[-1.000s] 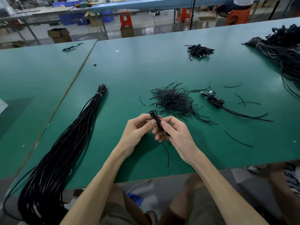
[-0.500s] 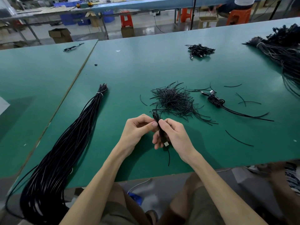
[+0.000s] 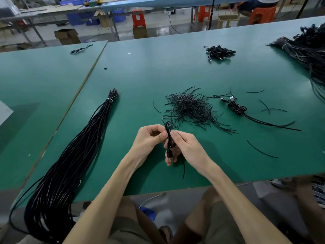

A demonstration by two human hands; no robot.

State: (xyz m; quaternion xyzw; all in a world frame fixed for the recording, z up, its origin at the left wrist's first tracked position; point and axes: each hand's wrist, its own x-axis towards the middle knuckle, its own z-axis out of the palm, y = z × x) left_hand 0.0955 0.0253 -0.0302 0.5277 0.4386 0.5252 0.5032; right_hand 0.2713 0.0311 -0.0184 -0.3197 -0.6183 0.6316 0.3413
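Note:
A thin black cable folded into a small bundle (image 3: pixel 169 136) is held upright just above the green table (image 3: pixel 175 71), near its front edge. My left hand (image 3: pixel 149 138) pinches the bundle from the left with thumb and fingers. My right hand (image 3: pixel 184 147) grips it from the right, its fingers curled round the lower part, where a metal plug end shows. A loose black tail hangs from the bundle down onto the table. Just behind my hands lies a heap of short black tie wires (image 3: pixel 190 108).
A long tied bundle of black cables (image 3: pixel 73 155) runs along the left and hangs off the front edge. A coiled cable with plugs (image 3: pixel 236 107) and stray wires lie at right, finished coils (image 3: pixel 219 51) at the back, another cable mass (image 3: pixel 313 55) far right.
The bundle has stood up more vertically between my hands and its plug end has slipped lower into my right hand. Both hands stay in the same spot.

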